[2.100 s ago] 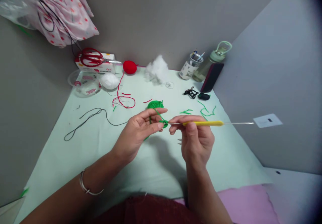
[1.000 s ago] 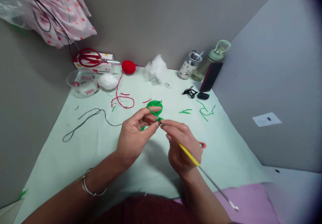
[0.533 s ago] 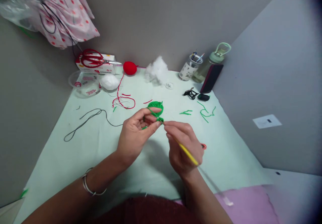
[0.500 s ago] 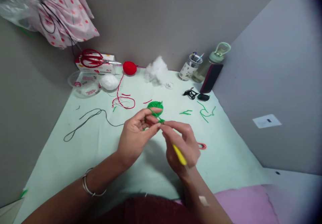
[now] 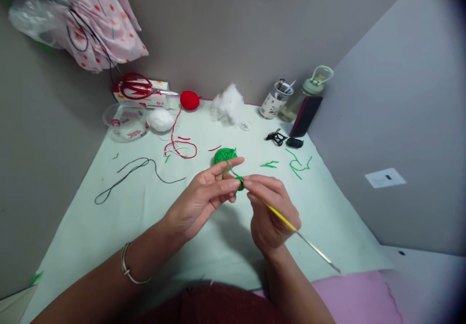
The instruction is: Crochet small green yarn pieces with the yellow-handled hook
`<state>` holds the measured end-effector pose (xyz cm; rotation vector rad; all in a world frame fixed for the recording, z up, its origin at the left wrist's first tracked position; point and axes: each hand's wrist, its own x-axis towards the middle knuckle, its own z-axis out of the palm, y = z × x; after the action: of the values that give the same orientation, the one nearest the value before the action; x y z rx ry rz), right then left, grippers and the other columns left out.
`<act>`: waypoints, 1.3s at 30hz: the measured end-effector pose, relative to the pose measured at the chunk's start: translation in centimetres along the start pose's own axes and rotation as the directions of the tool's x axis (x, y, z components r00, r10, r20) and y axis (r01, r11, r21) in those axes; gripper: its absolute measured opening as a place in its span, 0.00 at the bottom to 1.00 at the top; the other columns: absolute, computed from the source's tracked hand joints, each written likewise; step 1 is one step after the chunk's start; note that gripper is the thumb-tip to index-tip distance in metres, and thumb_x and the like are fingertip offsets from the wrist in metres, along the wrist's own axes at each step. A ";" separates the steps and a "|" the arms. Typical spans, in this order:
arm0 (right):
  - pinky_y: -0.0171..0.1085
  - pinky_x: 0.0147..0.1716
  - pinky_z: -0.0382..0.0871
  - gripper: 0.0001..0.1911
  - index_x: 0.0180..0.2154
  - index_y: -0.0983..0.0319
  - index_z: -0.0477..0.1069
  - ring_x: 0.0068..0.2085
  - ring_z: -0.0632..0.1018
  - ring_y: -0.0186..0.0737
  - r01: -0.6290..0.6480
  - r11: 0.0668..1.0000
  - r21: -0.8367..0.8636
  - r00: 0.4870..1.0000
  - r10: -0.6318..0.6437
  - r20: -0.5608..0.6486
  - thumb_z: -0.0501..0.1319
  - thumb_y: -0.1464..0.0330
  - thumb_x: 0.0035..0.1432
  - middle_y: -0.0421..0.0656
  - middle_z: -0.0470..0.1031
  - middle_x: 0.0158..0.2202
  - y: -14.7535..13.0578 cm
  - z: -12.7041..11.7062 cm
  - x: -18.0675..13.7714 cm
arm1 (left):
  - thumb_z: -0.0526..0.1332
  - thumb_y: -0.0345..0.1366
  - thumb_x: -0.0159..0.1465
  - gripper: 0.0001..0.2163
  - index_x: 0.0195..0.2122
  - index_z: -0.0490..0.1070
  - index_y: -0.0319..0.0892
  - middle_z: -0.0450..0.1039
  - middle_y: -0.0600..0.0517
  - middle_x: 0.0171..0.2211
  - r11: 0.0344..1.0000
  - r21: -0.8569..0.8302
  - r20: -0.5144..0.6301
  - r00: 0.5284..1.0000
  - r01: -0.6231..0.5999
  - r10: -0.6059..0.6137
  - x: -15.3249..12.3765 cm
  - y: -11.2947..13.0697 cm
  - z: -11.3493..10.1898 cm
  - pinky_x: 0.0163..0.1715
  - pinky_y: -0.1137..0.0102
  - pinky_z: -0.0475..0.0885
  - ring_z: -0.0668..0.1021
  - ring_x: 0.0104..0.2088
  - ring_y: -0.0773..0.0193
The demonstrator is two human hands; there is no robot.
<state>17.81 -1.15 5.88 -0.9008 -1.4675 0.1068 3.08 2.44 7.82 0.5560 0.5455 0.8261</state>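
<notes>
Over the middle of the desk (image 5: 120, 224), left hand (image 5: 204, 195) pinches green crochet (image 5: 241, 184), forefinger extended. Right hand (image 5: 268, 224) grips yellow hook (image 5: 287, 223), fingertips at the crochet; hook's tip I can't see. Back end slants toward the near edge. Green ball (image 5: 223, 156) just beyond left hand; red ball (image 5: 190, 100), far edge.

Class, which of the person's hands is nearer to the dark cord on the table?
Left: the left hand is just right of the dark cord; the right hand, holding the yellow-handled hook, is farther right, beyond the left.
</notes>
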 end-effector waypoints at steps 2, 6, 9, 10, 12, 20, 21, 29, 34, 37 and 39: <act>0.43 0.38 0.81 0.18 0.51 0.53 0.82 0.43 0.83 0.42 -0.063 0.996 0.068 0.998 0.062 0.022 0.63 0.78 0.66 0.43 0.84 0.42 0.0 -0.2 0.0 | 0.75 0.34 0.61 0.20 0.55 0.81 0.46 0.70 0.55 0.33 1.000 -0.002 0.007 1.000 0.015 -0.015 0.1 0.0 0.0 0.35 0.75 0.67 0.70 0.30 0.73; 0.44 0.39 0.81 0.17 0.51 0.55 0.81 0.42 0.84 0.42 -0.106 0.987 0.119 0.994 0.104 0.023 0.61 0.78 0.67 0.43 0.84 0.42 0.0 -0.6 -0.1 | 0.74 0.34 0.60 0.20 0.54 0.80 0.46 0.70 0.56 0.31 0.991 0.108 -0.036 0.996 -0.079 0.084 0.1 0.1 -0.2 0.35 0.73 0.67 0.70 0.30 0.72; 0.43 0.37 0.79 0.15 0.48 0.56 0.82 0.39 0.83 0.41 -0.148 0.981 0.123 0.989 0.146 0.022 0.61 0.77 0.68 0.43 0.84 0.40 -0.3 -0.6 0.1 | 0.75 0.33 0.59 0.20 0.54 0.80 0.46 0.69 0.57 0.29 0.942 0.250 -0.081 0.965 -0.222 0.249 0.0 0.3 -0.2 0.37 0.72 0.67 0.69 0.30 0.70; 0.42 0.36 0.78 0.14 0.47 0.56 0.82 0.38 0.82 0.40 -0.169 0.975 0.142 0.986 0.168 0.014 0.61 0.76 0.68 0.42 0.84 0.39 -0.3 -0.6 0.2 | 0.75 0.33 0.59 0.20 0.54 0.80 0.46 0.69 0.57 0.30 0.924 0.289 -0.087 0.955 -0.249 0.284 0.0 0.4 -0.3 0.37 0.71 0.68 0.69 0.31 0.70; 0.40 0.33 0.77 0.12 0.45 0.56 0.82 0.35 0.81 0.38 -0.213 0.955 0.205 0.976 0.220 -0.009 0.61 0.75 0.69 0.41 0.83 0.37 -0.4 -0.6 0.4 | 0.74 0.33 0.60 0.19 0.53 0.80 0.46 0.69 0.56 0.31 0.901 0.338 -0.087 0.944 -0.273 0.319 -0.1 0.6 -0.3 0.38 0.71 0.69 0.69 0.31 0.69; 0.36 0.34 0.76 0.09 0.41 0.55 0.82 0.34 0.81 0.34 -0.470 0.753 0.461 0.873 0.472 0.121 0.62 0.70 0.70 0.39 0.82 0.37 0.0 -0.5 0.8 | 0.72 0.33 0.61 0.19 0.55 0.80 0.48 0.72 0.54 0.35 0.913 0.337 -0.007 0.969 -0.229 0.246 0.0 0.1 -0.4 0.43 0.70 0.71 0.74 0.38 0.66; 0.37 0.35 0.77 0.09 0.41 0.55 0.82 0.37 0.81 0.36 -0.466 0.766 0.442 0.878 0.462 0.125 0.63 0.70 0.69 0.40 0.82 0.38 0.1 -0.4 0.7 | 0.72 0.34 0.62 0.19 0.55 0.80 0.48 0.72 0.53 0.36 0.923 0.322 0.005 0.975 -0.213 0.223 0.1 -0.1 -0.4 0.45 0.69 0.71 0.75 0.39 0.65; 0.39 0.35 0.78 0.10 0.43 0.54 0.83 0.41 0.82 0.40 -0.364 0.907 0.211 0.931 0.359 0.062 0.63 0.72 0.67 0.42 0.83 0.38 -0.3 -0.1 0.7 | 0.75 0.35 0.60 0.19 0.53 0.81 0.47 0.74 0.53 0.35 0.944 0.263 -0.070 0.972 -0.198 0.223 0.0 -0.6 0.2 0.44 0.68 0.71 0.75 0.38 0.64; 0.37 0.35 0.77 0.10 0.42 0.55 0.83 0.40 0.80 0.38 -0.384 0.885 0.265 0.923 0.362 0.131 0.66 0.74 0.65 0.41 0.80 0.37 -0.4 -0.3 1.0 | 0.74 0.35 0.61 0.21 0.55 0.80 0.47 0.75 0.53 0.35 0.955 0.253 -0.071 0.981 -0.156 0.180 -0.1 -0.8 0.3 0.44 0.67 0.71 0.75 0.37 0.64; 0.36 0.35 0.77 0.09 0.42 0.55 0.83 0.40 0.80 0.37 -0.421 0.854 0.305 0.906 0.384 0.176 0.66 0.74 0.65 0.41 0.80 0.37 -0.2 -0.5 1.1 | 0.74 0.35 0.61 0.22 0.57 0.79 0.48 0.74 0.53 0.35 0.955 0.262 -0.068 0.984 -0.141 0.164 -0.3 -0.8 0.5 0.45 0.67 0.70 0.74 0.38 0.64; 0.36 0.35 0.77 0.09 0.43 0.55 0.83 0.40 0.80 0.37 -0.422 0.862 0.282 0.905 0.382 0.185 0.65 0.73 0.66 0.41 0.81 0.38 -0.1 -0.5 1.2 | 0.74 0.35 0.61 0.23 0.58 0.78 0.48 0.73 0.53 0.35 0.953 0.261 -0.075 0.981 -0.152 0.177 -0.4 -0.7 0.7 0.46 0.67 0.70 0.74 0.39 0.64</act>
<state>18.41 -0.80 7.01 -0.9346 -1.3042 0.7045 3.63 1.59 7.96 0.8087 0.7079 0.9519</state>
